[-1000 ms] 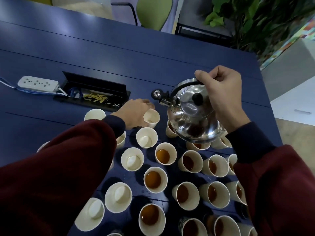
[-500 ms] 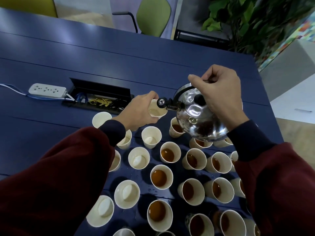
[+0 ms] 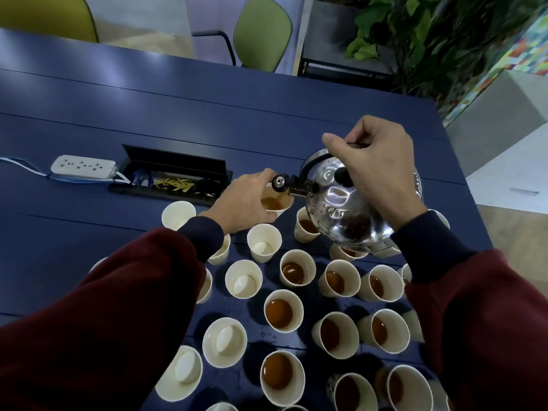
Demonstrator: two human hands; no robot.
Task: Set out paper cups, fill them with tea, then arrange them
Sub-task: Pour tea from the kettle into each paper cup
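Covering the near-left rows, dark-red sleeves (image 3: 118, 321) hide some cream paper cups (image 3: 283, 311); the lowest are cut off. The left hand (image 3: 246, 200) grasps one lifted cup (image 3: 277, 203) above the dark blue bench (image 3: 207, 114). The right hand (image 3: 376, 173) grips the polished steel kettle (image 3: 335, 215) by its handle, spout just above that cup. Tea now shows inside; earlier it looked empty.

A second ago the left hand (image 3: 246, 203) gripped an empty cup (image 3: 275, 201) standing on the desk (image 3: 207, 114) among the others. Now it holds that cup lifted clear of the desk, right under the spout (image 3: 284, 185) of the kettle (image 3: 341, 215). The right hand (image 3: 376, 170) has tipped the kettle further toward the cup. Brown tea (image 3: 271, 203) now lies in the cup, which was pale inside half a second ago.
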